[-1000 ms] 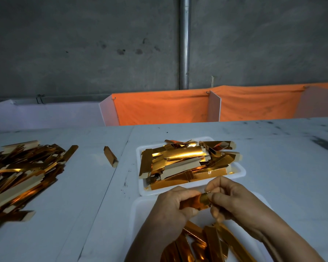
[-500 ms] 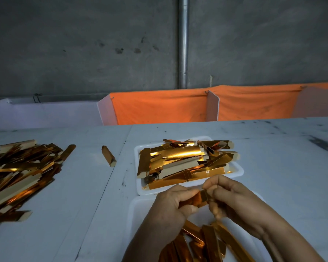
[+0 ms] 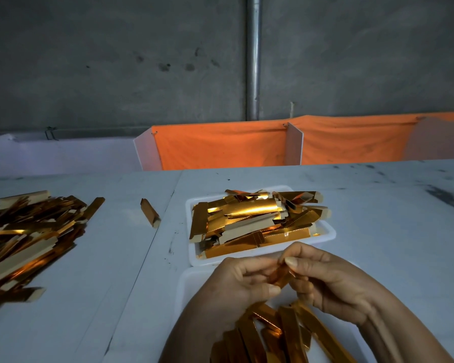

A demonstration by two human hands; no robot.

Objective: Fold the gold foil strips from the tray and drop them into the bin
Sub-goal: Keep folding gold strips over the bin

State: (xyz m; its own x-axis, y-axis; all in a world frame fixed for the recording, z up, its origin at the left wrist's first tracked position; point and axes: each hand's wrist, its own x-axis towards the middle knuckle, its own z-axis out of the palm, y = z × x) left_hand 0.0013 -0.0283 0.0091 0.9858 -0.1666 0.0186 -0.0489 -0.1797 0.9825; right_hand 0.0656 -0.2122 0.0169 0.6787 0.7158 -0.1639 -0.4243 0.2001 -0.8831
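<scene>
Between my two hands is one gold foil strip (image 3: 280, 276), mostly hidden by my fingers. My left hand (image 3: 236, 281) grips its left end and my right hand (image 3: 323, 279) pinches its right end with thumb and forefinger. Just beyond them a white tray (image 3: 328, 235) is heaped with flat gold foil strips (image 3: 252, 218). Under my wrists a second white tray (image 3: 186, 284) holds several folded strips (image 3: 286, 328).
A big loose pile of gold strips (image 3: 24, 239) covers the table's left side, and a single folded strip (image 3: 149, 212) lies between that pile and the far tray. Orange cloth bins with white dividers (image 3: 220, 145) run along the table's far edge. A metal pipe (image 3: 253, 58) climbs the grey wall.
My hands have worked the strip between them: it is now more bunched and tilted, with my right thumb and forefinger raised over its end. The trays and piles stay put.
</scene>
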